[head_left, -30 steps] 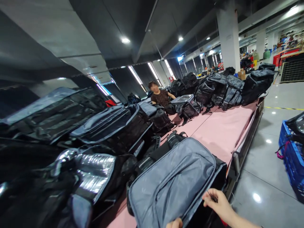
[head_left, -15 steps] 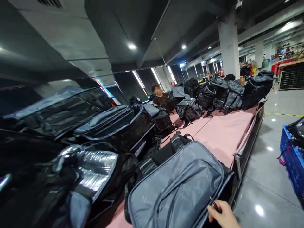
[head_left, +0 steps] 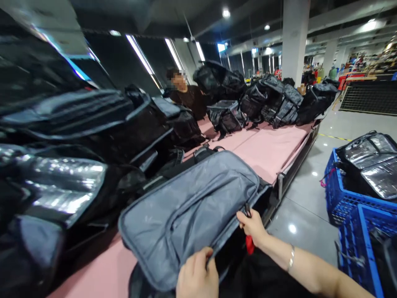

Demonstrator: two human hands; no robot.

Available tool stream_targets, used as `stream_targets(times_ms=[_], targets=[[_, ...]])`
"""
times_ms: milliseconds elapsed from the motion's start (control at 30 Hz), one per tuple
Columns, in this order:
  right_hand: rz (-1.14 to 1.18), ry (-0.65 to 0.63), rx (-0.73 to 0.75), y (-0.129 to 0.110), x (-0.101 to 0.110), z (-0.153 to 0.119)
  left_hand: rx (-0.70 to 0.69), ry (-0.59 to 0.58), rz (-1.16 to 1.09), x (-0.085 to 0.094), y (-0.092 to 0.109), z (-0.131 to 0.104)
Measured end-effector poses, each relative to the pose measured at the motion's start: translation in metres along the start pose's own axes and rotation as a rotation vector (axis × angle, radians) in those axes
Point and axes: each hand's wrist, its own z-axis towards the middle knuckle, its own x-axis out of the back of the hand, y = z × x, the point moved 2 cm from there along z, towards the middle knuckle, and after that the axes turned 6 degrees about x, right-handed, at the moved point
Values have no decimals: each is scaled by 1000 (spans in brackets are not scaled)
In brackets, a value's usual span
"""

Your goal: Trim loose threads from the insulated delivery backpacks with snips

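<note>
Grey bag flap (head_left: 189, 207) held by two hands at the pink table's (head_left: 269, 151) near edge.
Left hand (head_left: 197, 277) pinches its lower rim; right hand (head_left: 252, 225) grips a small black tool (head_left: 247, 210) against the flap's side.

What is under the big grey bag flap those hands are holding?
Under the grey flap only a dark gap and a red bit show. The bag's inside is covered. The left hand and right hand grip its edge.
</note>
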Motion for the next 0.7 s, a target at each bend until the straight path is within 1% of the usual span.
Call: stream_targets(times_ms=[33,67,100,133,167,233,267,300,333,367,433,500,600,700], targets=[[15,-5,-11,-3,-1,1,47,8,-40,3,6,-4],[29,-5,-18,-5,-2,0,125,18,-111,5,11,-9],[36,-6,-25,-7,-2,-1,235,13,-210,7,15,-15],[45,-10,-27,-8,-3,-3,380,-16,-325,7,18,-22],[53,-17,-29,-8,-3,-6,557,-71,-450,6,21,-29],[61,-41,-35,-7,-2,-16,934,-219,-696,1,25,-43],[64,-54,-38,-6,-1,-21,1100,-278,-811,-2,27,-48],[70,-67,-38,-4,0,-26,1235,-314,-919,-6,29,-51],[78,-80,-35,-3,2,-30,1343,-317,-1013,-10,31,-51],[88,-93,-31,-3,3,-33,1421,-302,-1098,-13,33,-49],[105,-111,-23,-2,5,-38,1534,-254,-1238,-20,39,-42],[107,-108,-26,-1,7,-39,1604,-205,-1320,-26,44,-36],[78,-94,-39,-1,11,-37,1625,-157,-1371,-31,51,-29],[7,-144,-26,0,17,-37,1604,-141,-1363,-32,52,-25]])
